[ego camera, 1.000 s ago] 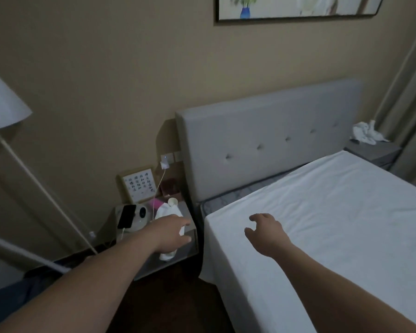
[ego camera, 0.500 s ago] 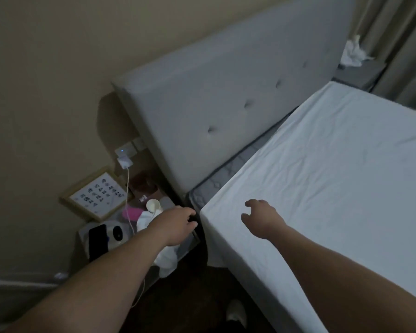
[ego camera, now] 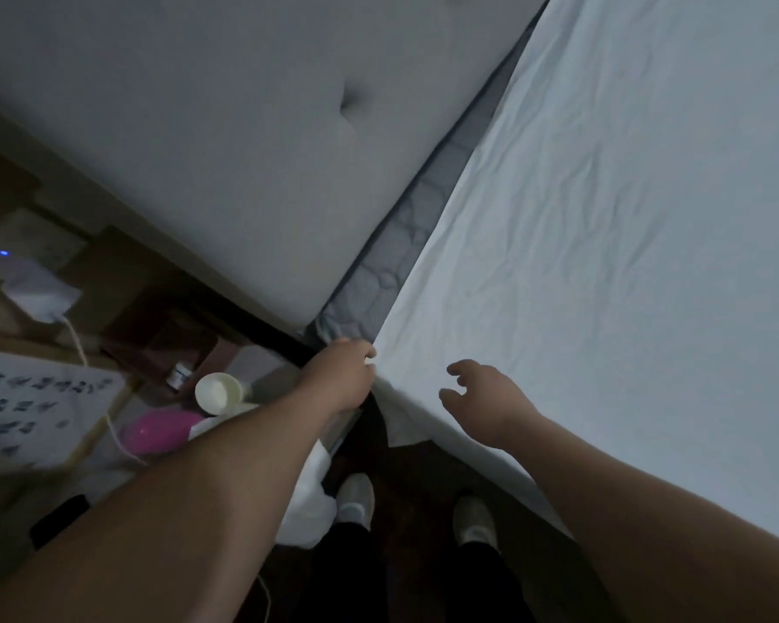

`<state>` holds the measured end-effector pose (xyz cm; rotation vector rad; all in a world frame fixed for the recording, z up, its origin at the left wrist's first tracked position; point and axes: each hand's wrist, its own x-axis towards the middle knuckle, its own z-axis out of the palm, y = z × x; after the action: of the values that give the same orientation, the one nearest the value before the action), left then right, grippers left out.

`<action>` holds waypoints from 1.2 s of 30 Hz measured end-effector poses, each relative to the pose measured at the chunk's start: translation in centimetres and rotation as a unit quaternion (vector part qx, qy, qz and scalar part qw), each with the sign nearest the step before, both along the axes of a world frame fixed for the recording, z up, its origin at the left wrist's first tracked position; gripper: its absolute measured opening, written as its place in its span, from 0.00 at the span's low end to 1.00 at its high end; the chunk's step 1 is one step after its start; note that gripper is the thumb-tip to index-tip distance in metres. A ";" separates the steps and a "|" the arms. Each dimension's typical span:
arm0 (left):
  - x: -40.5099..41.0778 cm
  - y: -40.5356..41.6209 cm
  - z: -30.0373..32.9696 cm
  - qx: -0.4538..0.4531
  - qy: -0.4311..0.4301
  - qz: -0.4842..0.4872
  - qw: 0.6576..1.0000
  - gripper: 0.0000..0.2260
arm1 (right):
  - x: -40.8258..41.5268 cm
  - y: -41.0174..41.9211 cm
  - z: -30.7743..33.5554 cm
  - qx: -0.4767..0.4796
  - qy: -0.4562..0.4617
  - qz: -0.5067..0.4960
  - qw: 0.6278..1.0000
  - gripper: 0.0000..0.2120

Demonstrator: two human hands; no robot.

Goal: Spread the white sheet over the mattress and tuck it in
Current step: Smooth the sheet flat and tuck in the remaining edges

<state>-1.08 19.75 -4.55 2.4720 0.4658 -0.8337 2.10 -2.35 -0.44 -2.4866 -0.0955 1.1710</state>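
Observation:
The white sheet (ego camera: 603, 218) lies wrinkled over most of the bed. A strip of grey quilted mattress (ego camera: 392, 258) stays bare between the sheet's edge and the headboard. My left hand (ego camera: 340, 375) is at the sheet's near corner by the headboard, with fingertips curled onto the sheet's edge. My right hand (ego camera: 486, 397) hovers just above the sheet near that corner, its fingers loosely spread and holding nothing. Below the two hands a loose flap of sheet (ego camera: 405, 427) hangs down the side of the bed.
The grey padded headboard (ego camera: 244, 150) fills the upper left. A nightstand (ego camera: 262, 366) crowds the left with a white cup (ego camera: 217, 393), a pink object (ego camera: 154, 431), a framed print (ego camera: 28, 406) and a charger with cable (ego camera: 37, 294). My shoes (ego camera: 356, 501) stand on dark floor.
I have leaned in and look down at the bed corner. My left hand moved from over the nightstand to the sheet's corner. My right hand stayed over the sheet close by.

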 end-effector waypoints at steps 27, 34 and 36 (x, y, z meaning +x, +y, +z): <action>2.6 4.6 -13.4 -0.033 -0.046 0.161 0.985 0.12 | -1.2 8.9 -12.6 0.002 -0.026 0.070 0.997 0.31; 3.0 6.0 -13.0 0.012 -0.087 0.214 0.973 0.10 | -1.4 6.9 -13.5 -0.039 -0.079 0.111 0.990 0.31; 2.8 5.5 -13.3 -0.013 -0.060 0.215 0.975 0.11 | -2.2 6.3 -14.0 -0.055 -0.043 0.138 0.988 0.33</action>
<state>1.72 25.26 -17.82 2.2555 0.8971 -0.5058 -0.06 3.91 -14.47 -2.6866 -0.4225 1.2018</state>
